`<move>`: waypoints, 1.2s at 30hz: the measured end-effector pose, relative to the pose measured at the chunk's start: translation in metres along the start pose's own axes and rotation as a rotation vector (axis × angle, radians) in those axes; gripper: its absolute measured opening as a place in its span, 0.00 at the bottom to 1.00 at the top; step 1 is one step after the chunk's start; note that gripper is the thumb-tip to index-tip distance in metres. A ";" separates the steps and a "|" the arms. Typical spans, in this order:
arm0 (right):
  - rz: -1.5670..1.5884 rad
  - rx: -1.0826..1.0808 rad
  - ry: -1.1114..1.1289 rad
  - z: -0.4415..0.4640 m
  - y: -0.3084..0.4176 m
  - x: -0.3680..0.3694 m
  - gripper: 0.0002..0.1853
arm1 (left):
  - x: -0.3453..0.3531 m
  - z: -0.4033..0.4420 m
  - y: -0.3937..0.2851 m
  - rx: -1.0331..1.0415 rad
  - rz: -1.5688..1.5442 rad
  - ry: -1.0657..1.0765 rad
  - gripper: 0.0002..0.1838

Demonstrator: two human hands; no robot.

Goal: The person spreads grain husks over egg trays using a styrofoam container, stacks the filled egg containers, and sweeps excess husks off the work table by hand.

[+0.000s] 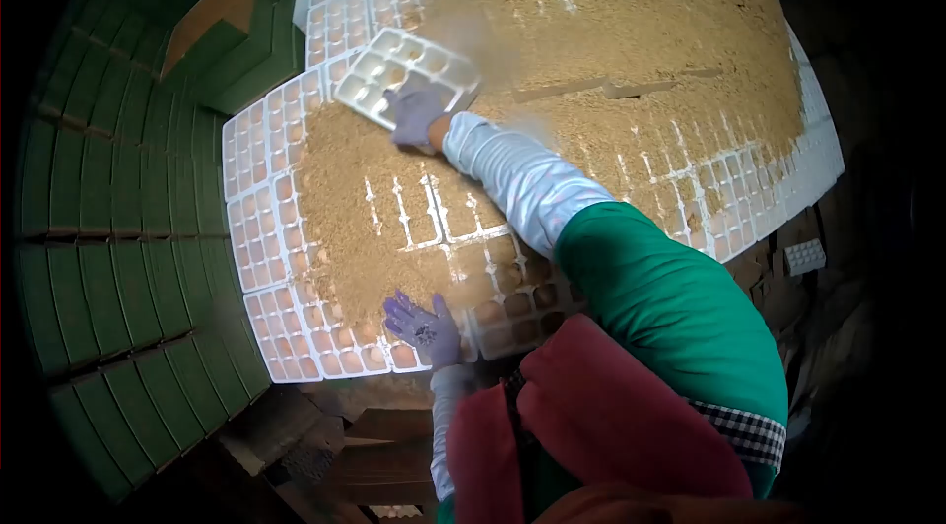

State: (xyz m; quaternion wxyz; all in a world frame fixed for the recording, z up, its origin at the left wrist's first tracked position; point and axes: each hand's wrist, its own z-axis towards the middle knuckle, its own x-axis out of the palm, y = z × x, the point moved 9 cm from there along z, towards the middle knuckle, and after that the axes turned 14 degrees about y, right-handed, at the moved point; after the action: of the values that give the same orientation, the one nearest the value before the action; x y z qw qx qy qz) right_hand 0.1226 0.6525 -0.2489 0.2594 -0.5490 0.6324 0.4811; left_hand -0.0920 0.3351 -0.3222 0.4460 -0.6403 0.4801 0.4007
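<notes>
My right hand [419,115], in a pale glove, grips the near edge of a white compartment tray [406,76] tilted above the brown grainy material. Some brown material shows inside that tray's cells. Near the front edge, my left hand [425,329], in a purple glove with a dark smudge, has its fingers spread and holds nothing. It is over the trays, beside the grainy material [355,199]. White trays [254,204] lie side by side under and around the material, with similar cells showing at the left and front.
Green stacked boxes [94,297] line the left side, with an open-looking brown-faced one [212,22] at upper left. Flat grey-brown strips [641,88] lie in the material. A small white tray [805,258] sits lower at the right.
</notes>
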 end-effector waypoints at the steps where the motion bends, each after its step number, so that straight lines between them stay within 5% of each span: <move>1: -0.136 -0.078 0.048 -0.021 0.026 0.013 0.46 | 0.000 0.000 -0.001 -0.015 -0.018 -0.003 0.42; 6: -0.092 -0.362 0.077 -0.189 0.039 0.104 0.50 | -0.009 -0.007 -0.005 -0.005 -0.059 -0.035 0.35; 12: 0.106 0.295 -0.027 -0.393 -0.191 0.092 0.51 | -0.001 -0.010 -0.004 0.019 0.048 -0.077 0.32; 16: 0.074 0.733 -0.505 -0.537 -0.373 0.082 0.52 | 0.004 -0.005 0.007 0.020 0.046 -0.148 0.33; 19: 0.353 0.985 -0.349 -0.613 -0.477 0.065 0.53 | -0.002 -0.002 -0.014 -0.128 0.134 -0.421 0.35; 20: 0.344 0.985 -0.372 -0.623 -0.509 0.060 0.53 | -0.016 -0.009 -0.051 -0.005 0.139 -0.564 0.35; 27: 0.234 0.928 -0.384 -0.622 -0.752 0.009 0.52 | 0.037 -0.099 -0.422 0.645 -0.225 -0.167 0.28; 33: 0.163 1.108 -0.449 -0.715 -0.922 -0.034 0.52 | 0.135 -0.123 -0.662 0.743 -0.224 0.112 0.35; 36: 0.259 1.243 -0.490 -0.757 -1.026 -0.029 0.52 | 0.163 -0.117 -0.714 0.612 0.104 -0.033 0.35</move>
State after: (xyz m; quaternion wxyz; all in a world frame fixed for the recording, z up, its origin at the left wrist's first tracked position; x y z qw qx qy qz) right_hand 1.2502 0.0565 -0.2510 0.6027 -0.0929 0.7750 0.1658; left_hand 0.6479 0.2825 -0.3094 0.6048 -0.4444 0.6032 0.2700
